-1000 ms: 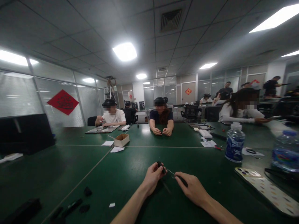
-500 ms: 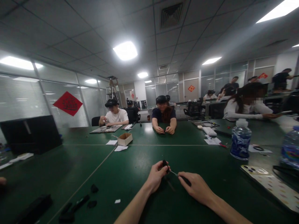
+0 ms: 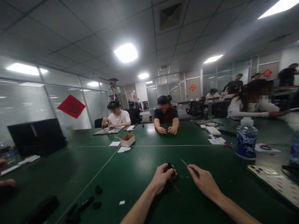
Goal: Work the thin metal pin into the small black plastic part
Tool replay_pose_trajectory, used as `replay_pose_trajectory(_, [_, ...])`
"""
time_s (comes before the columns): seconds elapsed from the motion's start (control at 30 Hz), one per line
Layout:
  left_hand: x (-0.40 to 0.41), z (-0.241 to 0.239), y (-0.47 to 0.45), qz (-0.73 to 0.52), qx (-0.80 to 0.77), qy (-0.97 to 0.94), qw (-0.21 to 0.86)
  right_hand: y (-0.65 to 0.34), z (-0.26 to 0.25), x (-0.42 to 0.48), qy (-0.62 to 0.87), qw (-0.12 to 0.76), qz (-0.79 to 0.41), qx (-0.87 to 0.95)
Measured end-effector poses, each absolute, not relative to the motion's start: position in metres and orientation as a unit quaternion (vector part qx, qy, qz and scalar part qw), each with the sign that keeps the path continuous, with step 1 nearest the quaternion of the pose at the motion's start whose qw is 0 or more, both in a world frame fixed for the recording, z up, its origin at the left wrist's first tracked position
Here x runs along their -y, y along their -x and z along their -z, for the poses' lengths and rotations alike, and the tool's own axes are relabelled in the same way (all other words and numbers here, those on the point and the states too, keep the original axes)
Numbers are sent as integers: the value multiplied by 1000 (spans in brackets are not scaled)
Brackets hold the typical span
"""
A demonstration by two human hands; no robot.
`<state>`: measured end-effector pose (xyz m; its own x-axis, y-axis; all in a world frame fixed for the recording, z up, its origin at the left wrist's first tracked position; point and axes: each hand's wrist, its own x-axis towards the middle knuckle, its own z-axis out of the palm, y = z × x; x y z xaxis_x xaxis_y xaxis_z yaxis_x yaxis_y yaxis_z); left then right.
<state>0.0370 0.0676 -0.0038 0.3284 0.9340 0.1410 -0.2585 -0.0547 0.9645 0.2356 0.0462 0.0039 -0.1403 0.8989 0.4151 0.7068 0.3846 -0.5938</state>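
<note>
My left hand (image 3: 161,178) is closed around a small black part (image 3: 170,168), much of it hidden by the fingers; its exact kind does not show. To the right, my right hand (image 3: 203,180) grips a thin screwdriver (image 3: 184,162) by its dark handle. Its slim metal shaft points up and left, and the tip stands apart from the black part. Both hands are just above the green table (image 3: 144,158). Several black pieces (image 3: 87,203) lie on the table to the left of my left forearm, near a small white scrap (image 3: 121,202).
A phone (image 3: 272,182) and a water bottle (image 3: 247,138) stand to the right. A small cardboard box (image 3: 127,140) sits farther off near the table seam. Two people work across the table. Another person's hand (image 3: 7,183) shows at the left edge, near a long black object (image 3: 40,211).
The screwdriver has come away from the black part, my right hand shifting right and up. My left hand still holds the part. The whole view has turned slightly left.
</note>
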Motion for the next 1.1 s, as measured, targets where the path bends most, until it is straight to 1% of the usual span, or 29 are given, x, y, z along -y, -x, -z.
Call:
replay_pose_trajectory(0.13, [-73,7,-37,-541,-305,-471,626,-229,-11,-34,445,321,-144,824])
replay_pose_trajectory(0.27, [-74,8,-37,-540,-300,-465,635,-226,-17,-28,442,296,-156,833])
replay_pose_trajectory(0.43, [-70,5,-37,-538,-303,-486,619,-229,-16,-29,446,289,-149,834])
replay_pose_trajectory(0.57, [-68,2,-37,-477,-322,-566,591,-229,-14,-30,445,295,-140,834])
replay_pose_trajectory(0.63, [-69,2,-37,-464,-323,-574,592,-229,-12,-31,443,299,-126,835])
replay_pose_trajectory(0.73, [-73,6,-36,-472,-321,-557,604,-229,-10,-33,442,305,-121,835])
replay_pose_trajectory(0.9, [-78,11,-36,-537,-308,-494,610,-229,-10,-33,447,304,-111,834])
replay_pose_trajectory(1.1, [-75,7,-35,-517,-316,-510,610,-229,-14,-30,451,294,-120,834])
